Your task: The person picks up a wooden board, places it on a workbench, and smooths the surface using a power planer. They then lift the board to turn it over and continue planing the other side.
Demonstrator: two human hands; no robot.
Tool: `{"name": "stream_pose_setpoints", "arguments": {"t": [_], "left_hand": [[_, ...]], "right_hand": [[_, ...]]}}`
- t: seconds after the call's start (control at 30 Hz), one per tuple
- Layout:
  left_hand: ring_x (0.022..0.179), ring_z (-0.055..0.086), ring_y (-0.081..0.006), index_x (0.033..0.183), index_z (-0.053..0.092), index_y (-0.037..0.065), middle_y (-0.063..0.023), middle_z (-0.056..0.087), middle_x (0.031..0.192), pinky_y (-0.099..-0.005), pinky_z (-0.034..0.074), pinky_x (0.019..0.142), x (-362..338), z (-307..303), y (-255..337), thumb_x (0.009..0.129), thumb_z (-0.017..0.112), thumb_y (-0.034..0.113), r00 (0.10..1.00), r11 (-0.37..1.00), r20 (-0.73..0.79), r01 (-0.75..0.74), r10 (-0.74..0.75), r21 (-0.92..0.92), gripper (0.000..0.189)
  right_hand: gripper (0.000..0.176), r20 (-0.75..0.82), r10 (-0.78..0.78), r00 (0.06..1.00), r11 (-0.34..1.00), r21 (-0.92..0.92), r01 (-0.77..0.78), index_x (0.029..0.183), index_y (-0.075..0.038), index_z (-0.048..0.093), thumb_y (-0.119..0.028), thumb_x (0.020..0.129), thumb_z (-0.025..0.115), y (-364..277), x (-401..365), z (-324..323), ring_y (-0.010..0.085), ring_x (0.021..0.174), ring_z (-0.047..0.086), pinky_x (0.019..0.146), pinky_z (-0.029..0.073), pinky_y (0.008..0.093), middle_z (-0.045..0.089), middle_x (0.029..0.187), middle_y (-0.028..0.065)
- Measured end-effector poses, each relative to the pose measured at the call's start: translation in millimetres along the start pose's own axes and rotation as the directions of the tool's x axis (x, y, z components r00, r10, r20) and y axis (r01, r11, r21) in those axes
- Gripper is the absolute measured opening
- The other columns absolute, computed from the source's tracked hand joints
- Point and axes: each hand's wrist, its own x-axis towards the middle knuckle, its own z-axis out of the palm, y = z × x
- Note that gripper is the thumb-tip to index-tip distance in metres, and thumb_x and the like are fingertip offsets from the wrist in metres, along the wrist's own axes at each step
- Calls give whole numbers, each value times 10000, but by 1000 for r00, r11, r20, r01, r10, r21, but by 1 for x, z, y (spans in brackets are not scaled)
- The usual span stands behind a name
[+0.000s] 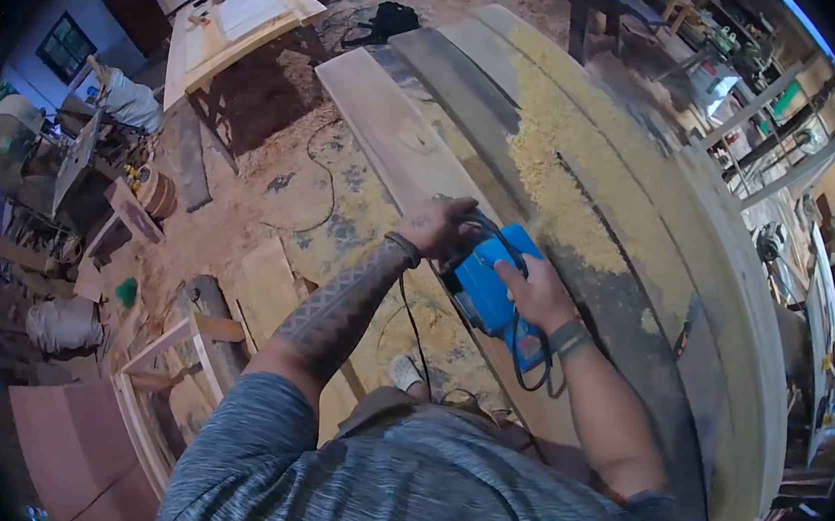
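A blue power tool (487,285) with a black cord rests on a long, pale wooden board (396,123). My right hand (538,294) is wrapped round the tool's blue rear part. At the tool's front left, my left hand (438,225) is closed on its front part, with the fingertips partly hidden. A dark band is on my left wrist and another on my right. The cord loops below my right hand, and a black cable hangs under my left forearm. The board's lower end runs beneath the tool towards my body.
Wide planks (645,197) covered in yellow sawdust lie to the right. A table with a framed panel (252,19) stands at upper left. A wooden frame (196,325) is at lower left. Cables cross the sawdust-covered floor (290,178). People stand at the top edge.
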Motion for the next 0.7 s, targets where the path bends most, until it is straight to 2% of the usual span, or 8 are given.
{"name": "stream_pose_setpoints", "arguments": {"t": [0.17,0.27,0.33,0.37,0.47,0.57,0.67,0.7], "left_hand": [[1135,731,-402,1428,644,41,-230,755,1226,-475,581,957,26,-22,-42,934,779,197,999,998,27,21,-19,-67,536],[1099,722,-432,1372,671,24,-244,755,1166,-491,586,938,33,-49,-36,915,751,353,1000,999,-20,0,0,44,569],[1143,717,-424,1415,644,17,-243,749,1217,-482,579,973,45,-28,-87,941,748,390,988,992,-95,-118,122,48,611],[1205,700,-415,1445,618,10,-237,732,1285,-478,562,1018,48,-37,-92,969,735,432,996,996,-23,-87,87,-3,647],[1245,682,-406,1466,597,10,-240,715,1326,-472,544,1053,53,-62,-84,967,751,380,999,997,15,51,-50,-61,640],[1196,707,-407,1453,611,10,-241,730,1289,-465,557,1034,63,-61,-120,958,749,323,998,999,-59,-2,-1,-46,602],[1169,732,-352,1444,632,27,-209,746,1285,-440,575,991,72,-67,-141,980,770,218,992,998,-127,-19,11,-60,520],[1188,727,-321,1452,623,14,-197,749,1298,-417,562,1022,71,-86,-123,979,766,175,994,995,-68,91,-88,34,520]], "right_hand": [[567,-16,3,1000,1000,-25,-4,889,-30,677,-577,1033,641,1,49,16,224,660,666,646,517,398,671,704,87],[574,-43,22,999,999,-43,-24,868,-25,676,-577,1024,653,-14,70,23,232,649,672,644,523,413,683,700,103],[575,-39,14,999,999,-38,-15,903,-16,679,-573,1036,632,-15,80,27,195,671,670,653,524,372,684,720,86],[576,-38,-16,999,999,-32,15,920,-11,681,-571,1042,622,-18,92,29,176,681,669,657,525,352,684,730,78],[573,-41,-15,999,990,-143,9,912,-10,687,-566,1038,628,-6,120,36,184,680,676,662,530,360,689,720,84],[587,-48,-20,999,996,-92,15,892,-2,690,-569,1031,634,-41,132,38,210,664,684,659,537,382,687,696,94],[637,-31,-56,998,996,-67,54,846,-3,676,-618,1003,638,-39,158,46,385,776,720,718,537,494,720,796,205],[647,-45,-75,996,994,-80,71,851,0,679,-627,1002,632,-40,166,51,399,781,715,723,534,501,714,802,220]]}}
